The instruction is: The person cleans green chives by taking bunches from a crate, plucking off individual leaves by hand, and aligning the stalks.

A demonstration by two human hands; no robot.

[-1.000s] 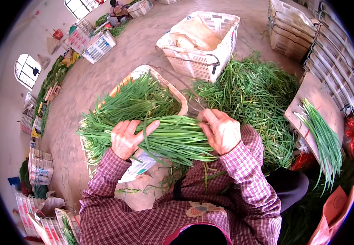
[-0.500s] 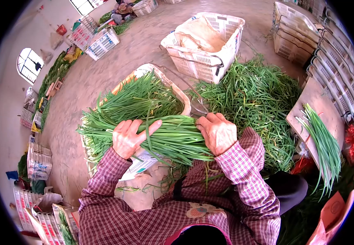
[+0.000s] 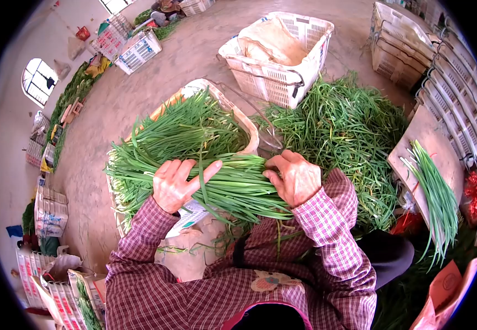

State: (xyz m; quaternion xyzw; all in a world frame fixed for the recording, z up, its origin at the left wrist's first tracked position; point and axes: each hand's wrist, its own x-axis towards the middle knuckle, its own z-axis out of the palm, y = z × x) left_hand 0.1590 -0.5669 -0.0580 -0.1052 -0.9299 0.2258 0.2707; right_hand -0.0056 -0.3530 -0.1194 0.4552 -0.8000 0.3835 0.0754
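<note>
A thick bunch of long green leaves (image 3: 235,184) lies across the near edge of a crate (image 3: 252,132) filled with more greens (image 3: 189,129). My left hand (image 3: 175,184) is wrapped over the bunch's left part, thumb stretched along the top. At the bunch's right end, my right hand (image 3: 296,176) grips with bent fingers. Both palms face down and their undersides are hidden. Behind my right hand spreads a large loose pile of greens (image 3: 343,132) on the floor.
A white crate (image 3: 266,80) with a sack inside stands beyond the pile. To the right, a board (image 3: 422,132) bears a smaller bunch (image 3: 436,192), near stacked crates (image 3: 453,88). Further crates (image 3: 139,52) line the left wall. Part of a person (image 3: 167,11) shows at the top.
The view has shifted slightly. Both my hands stay on the bunch; my right hand's fingers and thumb have moved a little at its right end.
</note>
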